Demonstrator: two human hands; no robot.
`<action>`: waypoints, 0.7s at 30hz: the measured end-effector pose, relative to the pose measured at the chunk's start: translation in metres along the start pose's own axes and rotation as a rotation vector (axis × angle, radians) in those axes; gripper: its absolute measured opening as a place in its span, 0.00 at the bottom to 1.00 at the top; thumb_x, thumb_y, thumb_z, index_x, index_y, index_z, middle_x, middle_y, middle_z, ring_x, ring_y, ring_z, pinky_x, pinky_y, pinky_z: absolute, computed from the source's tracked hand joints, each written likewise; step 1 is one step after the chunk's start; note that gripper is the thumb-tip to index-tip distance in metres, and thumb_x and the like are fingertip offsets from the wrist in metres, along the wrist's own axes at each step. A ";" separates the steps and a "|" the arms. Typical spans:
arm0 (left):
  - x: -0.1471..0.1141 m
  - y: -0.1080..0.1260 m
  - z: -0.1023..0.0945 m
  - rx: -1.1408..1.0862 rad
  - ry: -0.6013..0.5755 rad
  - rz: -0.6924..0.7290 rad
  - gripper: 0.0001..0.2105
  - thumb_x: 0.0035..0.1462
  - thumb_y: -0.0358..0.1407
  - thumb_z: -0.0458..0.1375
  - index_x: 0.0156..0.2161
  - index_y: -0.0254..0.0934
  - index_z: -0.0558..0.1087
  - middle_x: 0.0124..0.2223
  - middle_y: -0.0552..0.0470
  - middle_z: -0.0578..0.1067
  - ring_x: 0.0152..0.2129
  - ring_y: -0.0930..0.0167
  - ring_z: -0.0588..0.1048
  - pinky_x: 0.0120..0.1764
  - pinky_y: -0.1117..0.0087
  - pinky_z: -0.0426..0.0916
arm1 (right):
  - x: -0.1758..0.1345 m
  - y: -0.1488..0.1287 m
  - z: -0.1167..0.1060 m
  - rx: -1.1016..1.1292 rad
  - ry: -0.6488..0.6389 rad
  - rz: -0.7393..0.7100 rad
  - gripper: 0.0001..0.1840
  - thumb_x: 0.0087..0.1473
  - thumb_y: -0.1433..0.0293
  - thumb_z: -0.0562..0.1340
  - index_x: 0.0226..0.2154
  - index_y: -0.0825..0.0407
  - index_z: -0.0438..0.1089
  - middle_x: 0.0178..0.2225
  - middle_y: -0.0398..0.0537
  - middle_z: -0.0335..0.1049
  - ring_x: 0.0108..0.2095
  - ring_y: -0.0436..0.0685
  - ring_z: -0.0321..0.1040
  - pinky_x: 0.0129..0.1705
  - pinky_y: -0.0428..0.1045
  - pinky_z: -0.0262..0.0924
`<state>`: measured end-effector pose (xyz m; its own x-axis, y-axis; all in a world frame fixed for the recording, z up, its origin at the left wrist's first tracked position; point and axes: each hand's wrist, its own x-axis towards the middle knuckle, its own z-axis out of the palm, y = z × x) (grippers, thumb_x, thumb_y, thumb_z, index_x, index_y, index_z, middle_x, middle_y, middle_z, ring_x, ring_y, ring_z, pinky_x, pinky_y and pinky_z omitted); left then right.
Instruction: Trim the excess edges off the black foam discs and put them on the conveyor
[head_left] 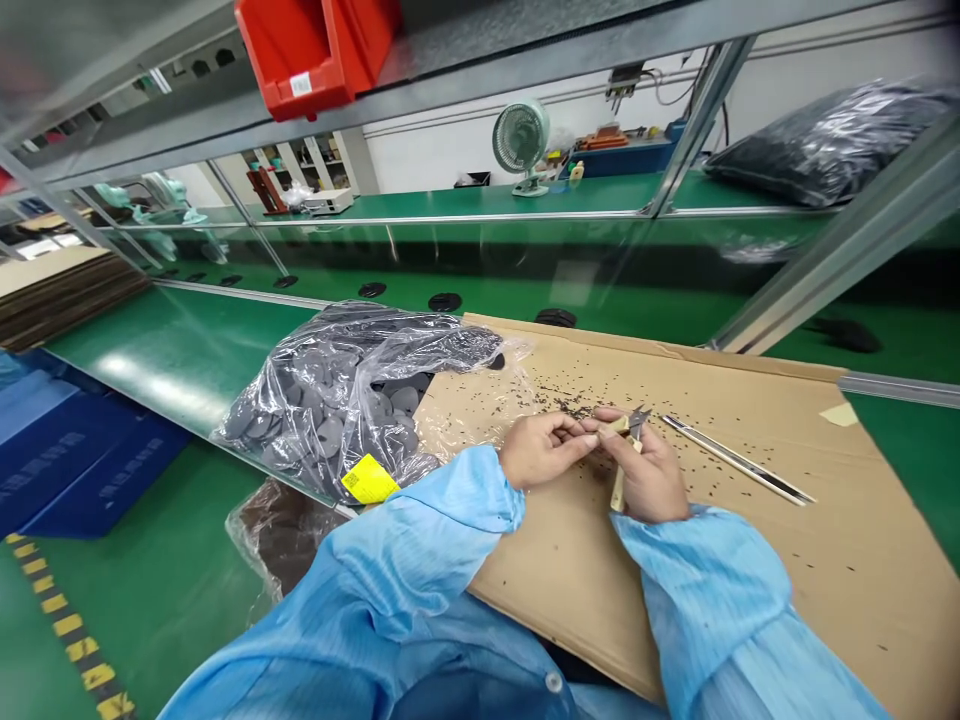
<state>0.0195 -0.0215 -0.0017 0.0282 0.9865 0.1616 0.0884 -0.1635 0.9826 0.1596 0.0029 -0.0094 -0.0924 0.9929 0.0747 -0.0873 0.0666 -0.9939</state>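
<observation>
Both of my hands meet over a brown cardboard sheet [570,560]. My right hand [656,478] is closed around a pair of small cutters [639,418]; their grey pointed jaws face up past my fingers, and a cream handle shows below the palm. My left hand [541,450] is closed in a pinch, its fingertips touching those of my right hand. Whatever it pinches is too small and too covered to make out. Tiny black scraps [574,400] lie scattered on the cardboard around my hands. Right of them lies a long thin black-and-white strip [739,460].
A clear plastic bag [322,390] of grey discs with a yellow label [369,479] lies left of the cardboard. Black discs [445,302] sit on the green surface behind. A metal post [817,250] slants at right. An orange-red bin [307,60] hangs overhead; a fan [521,140] stands beyond.
</observation>
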 end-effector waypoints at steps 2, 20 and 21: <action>0.000 -0.001 0.000 0.001 0.003 -0.005 0.13 0.50 0.42 0.61 0.31 0.32 0.71 0.26 0.52 0.72 0.21 0.78 0.66 0.26 0.76 0.62 | 0.000 0.001 0.000 0.006 -0.008 0.003 0.25 0.41 0.51 0.69 0.39 0.48 0.71 0.36 0.49 0.74 0.42 0.63 0.71 0.53 0.62 0.61; 0.000 -0.009 -0.002 0.085 -0.015 0.165 0.17 0.54 0.48 0.59 0.31 0.32 0.70 0.27 0.53 0.72 0.23 0.77 0.70 0.27 0.76 0.65 | -0.012 -0.009 0.009 0.014 0.007 -0.044 0.22 0.43 0.54 0.68 0.36 0.49 0.67 0.32 0.44 0.72 0.39 0.57 0.71 0.46 0.53 0.66; 0.000 -0.009 -0.002 0.129 -0.024 0.185 0.16 0.54 0.46 0.60 0.30 0.32 0.69 0.27 0.53 0.72 0.23 0.78 0.70 0.28 0.76 0.65 | -0.012 -0.009 0.009 0.007 0.009 -0.061 0.21 0.43 0.56 0.69 0.36 0.51 0.67 0.31 0.43 0.71 0.38 0.56 0.71 0.45 0.52 0.66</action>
<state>0.0166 -0.0200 -0.0098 0.0790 0.9393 0.3340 0.2059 -0.3432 0.9164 0.1525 -0.0105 -0.0002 -0.0774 0.9879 0.1343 -0.0999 0.1264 -0.9869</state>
